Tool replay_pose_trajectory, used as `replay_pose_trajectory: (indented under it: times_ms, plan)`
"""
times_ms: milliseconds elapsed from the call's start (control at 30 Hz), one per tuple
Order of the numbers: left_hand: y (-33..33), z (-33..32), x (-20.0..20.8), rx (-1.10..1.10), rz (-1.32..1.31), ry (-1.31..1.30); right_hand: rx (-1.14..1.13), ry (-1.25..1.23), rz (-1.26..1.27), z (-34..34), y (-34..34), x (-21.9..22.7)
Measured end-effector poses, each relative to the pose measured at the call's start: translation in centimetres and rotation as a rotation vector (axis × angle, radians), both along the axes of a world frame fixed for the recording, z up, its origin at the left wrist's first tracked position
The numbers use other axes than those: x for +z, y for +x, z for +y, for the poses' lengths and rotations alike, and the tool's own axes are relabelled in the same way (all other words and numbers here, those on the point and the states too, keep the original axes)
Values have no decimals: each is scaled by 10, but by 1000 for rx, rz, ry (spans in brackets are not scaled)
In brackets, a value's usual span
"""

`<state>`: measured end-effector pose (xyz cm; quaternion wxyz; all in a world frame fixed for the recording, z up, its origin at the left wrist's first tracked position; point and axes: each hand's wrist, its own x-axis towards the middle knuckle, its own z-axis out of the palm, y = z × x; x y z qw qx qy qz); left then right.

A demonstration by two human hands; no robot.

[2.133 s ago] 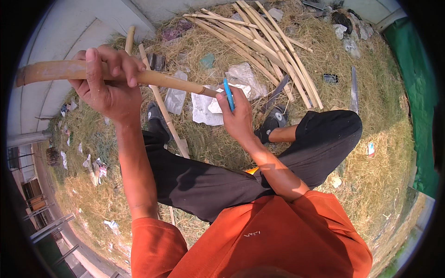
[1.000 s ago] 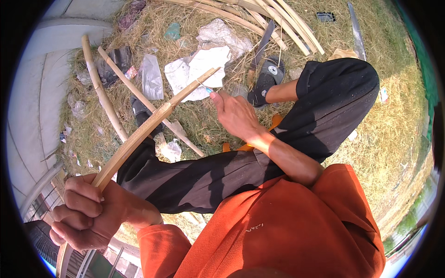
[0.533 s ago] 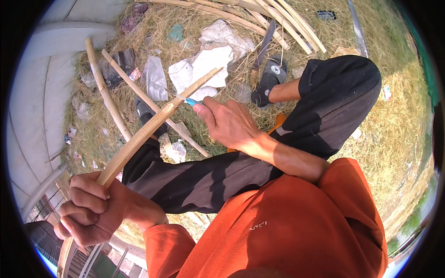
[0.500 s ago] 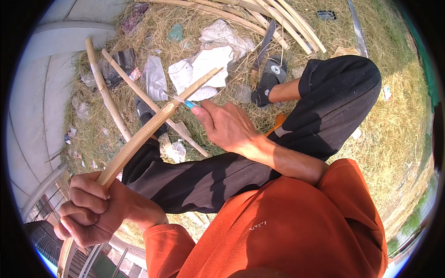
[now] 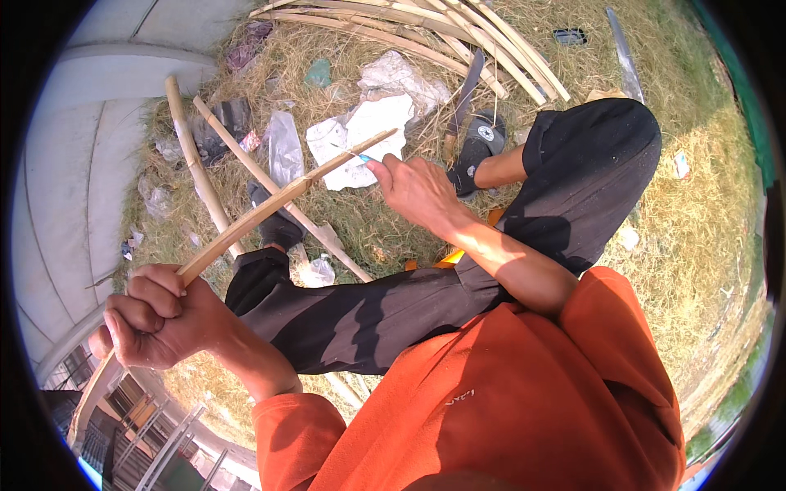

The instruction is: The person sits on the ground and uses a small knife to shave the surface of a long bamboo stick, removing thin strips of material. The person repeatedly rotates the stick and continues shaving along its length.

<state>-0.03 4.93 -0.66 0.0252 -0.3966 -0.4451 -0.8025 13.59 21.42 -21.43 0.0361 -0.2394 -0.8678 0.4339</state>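
Person seated on dry straw, one leg out, the other knee up, black trousers and an orange top. Left hand (image 5: 160, 315) is a closed fist, wrapped tight around the near end of a long bamboo strip (image 5: 282, 200); the strip runs up and away from the fist, slanting across the outstretched leg toward the far tip, which ends over a patch of white paper scraps (image 5: 360, 139). Right hand (image 5: 417, 184) sits close to that far tip, fingers curled in around a small blue-handled blade (image 5: 363, 157), of which only a sliver shows at the fingertips, laid against the strip's edge. How firmly the blade is gripped cannot be told, since the handle is hidden inside the hand. Judging by the look of it, the shaving is under way at the tip end: the strip looks pale and fairly even along its length, though fine detail of the surface is too small to read. Two more rough bamboo poles (image 5: 192, 159) lie crossed on the straw beside the leg, apparently not yet worked. A bundle of pale split strips (image 5: 458, 33) lies well apart at the top, possibly stock or finished pieces; cannot say which. A dark shoe (image 5: 479, 147) and a long knife (image 5: 467, 82) rest near the raised knee.
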Motion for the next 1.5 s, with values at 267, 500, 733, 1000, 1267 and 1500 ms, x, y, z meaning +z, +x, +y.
replay_pose_trajectory:
  times_ms: [267, 500, 733, 1000, 1267, 1500]
  plan:
    - [-6, 11, -3, -17, -37, 49, -76, 115, -49, 11, 2, -61]
    - [-6, -9, 4, -3, -29, 71, -83, -37, -208, -1, -9, -28]
    - [-8, 1, 0, -104, -30, 21, -81, 243, -281, 33, -10, -130]
    - [-21, -19, 12, 71, -35, 48, -182, -126, -310, 51, -13, -123]
    - [-20, 0, -3, 78, -39, 34, 15, -605, 140, 0, -4, 27]
    - [-11, 5, 1, 25, -65, 74, 20, -421, -33, -9, -4, 49]
